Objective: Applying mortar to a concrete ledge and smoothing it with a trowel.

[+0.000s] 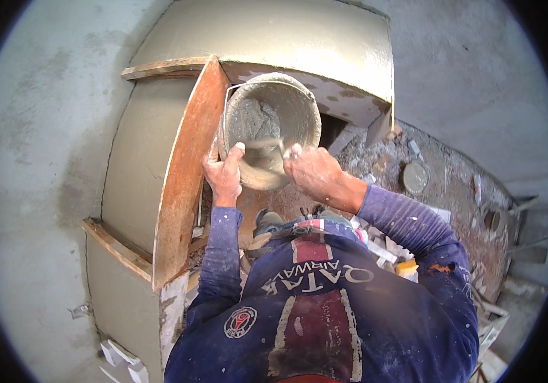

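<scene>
One bucket (307,118), two hands, upper centre

Just above mid-frame, the left hand (223,173) grips the bucket's left rim, thumb over it. To its right, the right hand (317,172) is closed around a blurred tool (265,148) inside the bucket. Grey mix (255,120) lies deeper within. Left of centre stands a reddish-brown board (185,182); a smooth plastered surface (274,29) spans the top.

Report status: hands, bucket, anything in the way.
Left hand gripping bucket rim. Right hand closed on blurred tool. Grey mix in bucket. Board close on bucket's left.
</scene>
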Motion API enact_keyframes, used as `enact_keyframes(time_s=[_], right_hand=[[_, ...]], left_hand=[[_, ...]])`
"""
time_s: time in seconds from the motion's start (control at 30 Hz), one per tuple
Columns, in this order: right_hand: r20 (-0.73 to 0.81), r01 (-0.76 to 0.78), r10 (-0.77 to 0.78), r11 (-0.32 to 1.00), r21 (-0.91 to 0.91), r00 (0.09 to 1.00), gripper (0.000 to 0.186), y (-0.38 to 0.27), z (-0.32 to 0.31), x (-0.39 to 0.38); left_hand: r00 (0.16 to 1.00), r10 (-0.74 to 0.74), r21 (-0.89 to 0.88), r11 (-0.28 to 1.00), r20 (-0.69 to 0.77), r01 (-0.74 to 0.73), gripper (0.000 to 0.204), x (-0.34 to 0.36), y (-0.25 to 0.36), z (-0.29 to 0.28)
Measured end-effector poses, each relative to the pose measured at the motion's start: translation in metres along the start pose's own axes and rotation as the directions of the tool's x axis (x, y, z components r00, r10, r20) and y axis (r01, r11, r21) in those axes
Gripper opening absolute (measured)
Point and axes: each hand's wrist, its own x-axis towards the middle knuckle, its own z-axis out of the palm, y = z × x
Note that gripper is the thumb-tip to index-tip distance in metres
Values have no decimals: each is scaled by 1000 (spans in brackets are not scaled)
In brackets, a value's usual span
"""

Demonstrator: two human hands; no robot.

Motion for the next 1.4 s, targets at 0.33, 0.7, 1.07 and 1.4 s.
enact_keyframes(time_s=[0.33, 0.7, 1.07, 1.4], right_hand=[[-300, -126, 106, 991, -48, 948, 15, 40, -40, 4], [148, -28, -163, 575, 817, 975, 34, 70, 61, 20], [304, -279, -27, 328, 903, 952, 49, 2, 250, 31], [180, -206, 170, 145, 968, 969, 52, 1, 478, 118]], left_hand=[[919, 369, 446, 804, 142, -392, 45, -27, 65, 32], [934, 35, 444, 873, 356, -202, 50, -21, 53, 12], [859, -496, 542, 691, -126, 478, 41, -78, -153, -59], [947, -254, 866, 406, -199, 291, 42, -149, -416, -263]])
